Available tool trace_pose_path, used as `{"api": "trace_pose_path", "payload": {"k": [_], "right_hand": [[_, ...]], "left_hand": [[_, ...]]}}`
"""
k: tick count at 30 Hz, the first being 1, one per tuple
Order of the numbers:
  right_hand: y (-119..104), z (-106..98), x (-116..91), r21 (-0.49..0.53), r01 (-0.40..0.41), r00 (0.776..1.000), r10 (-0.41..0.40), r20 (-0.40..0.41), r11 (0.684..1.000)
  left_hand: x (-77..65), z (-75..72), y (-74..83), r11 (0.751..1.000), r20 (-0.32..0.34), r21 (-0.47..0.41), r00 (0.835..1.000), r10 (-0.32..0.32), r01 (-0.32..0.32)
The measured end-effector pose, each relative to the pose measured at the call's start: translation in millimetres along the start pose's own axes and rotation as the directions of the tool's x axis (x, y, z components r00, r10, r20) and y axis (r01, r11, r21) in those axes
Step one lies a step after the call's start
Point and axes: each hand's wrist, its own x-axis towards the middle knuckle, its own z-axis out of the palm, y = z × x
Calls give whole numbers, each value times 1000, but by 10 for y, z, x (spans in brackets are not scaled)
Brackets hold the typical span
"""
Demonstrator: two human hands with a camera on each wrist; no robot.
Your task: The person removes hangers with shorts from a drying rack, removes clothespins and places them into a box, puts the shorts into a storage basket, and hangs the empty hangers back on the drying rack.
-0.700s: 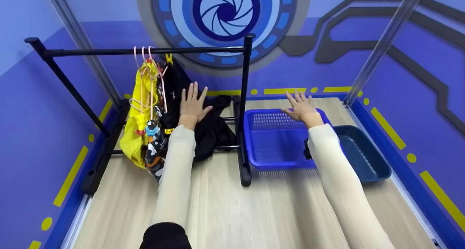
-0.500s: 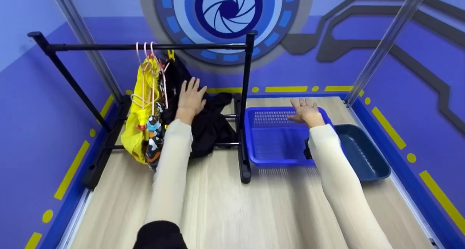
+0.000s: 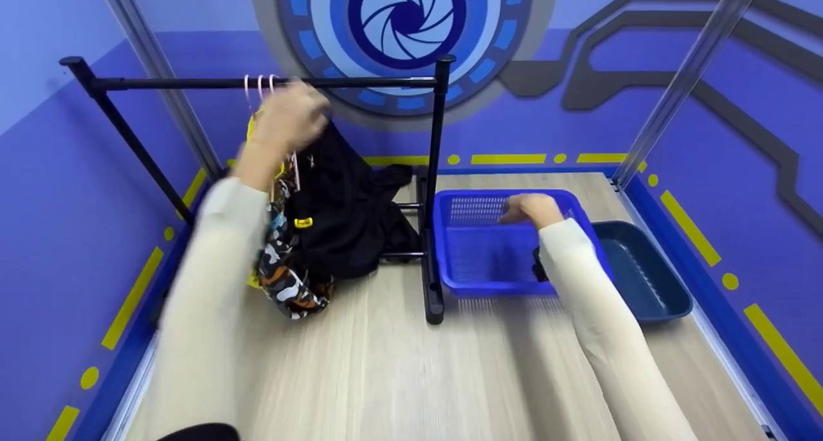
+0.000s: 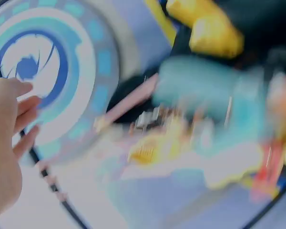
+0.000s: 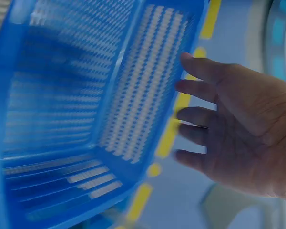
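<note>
Left hand (image 3: 290,116) loose, upper left, by the limp black cloth garment (image 3: 344,209): likely light, pinch its top! Right hand (image 3: 536,208) relaxed, empty.

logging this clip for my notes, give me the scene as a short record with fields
rack: black clothes rack, pink hangers hooked over its rail
garments: black and camouflage-patterned ones at the rack; a yellow one mostly hidden by the left arm
left hand: left hand, blurred, by the hangers; nothing seen held; contact unclear
right hand: right hand, fingers loosely bent, over the blue basket, holding nothing
far right: dark tray beside the basket
</note>
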Motion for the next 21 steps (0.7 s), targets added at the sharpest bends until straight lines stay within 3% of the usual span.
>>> {"api": "trace_pose_path", "payload": {"k": [2, 5, 8, 12, 14, 16, 18, 21], "right_hand": [[-165, -73, 5, -34, 39, 999, -38, 40, 999], [-440, -163, 19, -81, 126, 990, -121, 65, 989], [-737, -217, 46, -85, 229, 972, -223, 72, 970], [-1153, -246, 119, -103, 383, 924, -382, 35, 918], [-1377, -256, 190, -127, 490, 867, -497, -30, 863], [-1570, -256, 265, -136, 591, 778, -606, -165, 795], [-1734, -247, 337, -142, 666, 662, -669, -338, 732], [-1968, -224, 410, -103, 747, 496, -654, -570, 657]], "left_hand": [[-24, -193, -160, 997, -52, 55, 998, -43, 46], [-85, -344, -386, 983, -60, 80, 985, -163, 168], [-179, -330, -567, 955, -9, 63, 957, -288, 288], [-278, -206, -675, 927, 78, 20, 924, -375, 375], [-309, -145, -709, 920, 82, -9, 918, -389, 391], [-316, -75, -737, 919, 44, -28, 919, -391, 392], [-310, -3, -758, 923, -14, -31, 923, -384, 384], [-304, 95, -781, 930, -115, -27, 923, -366, 366]]}}
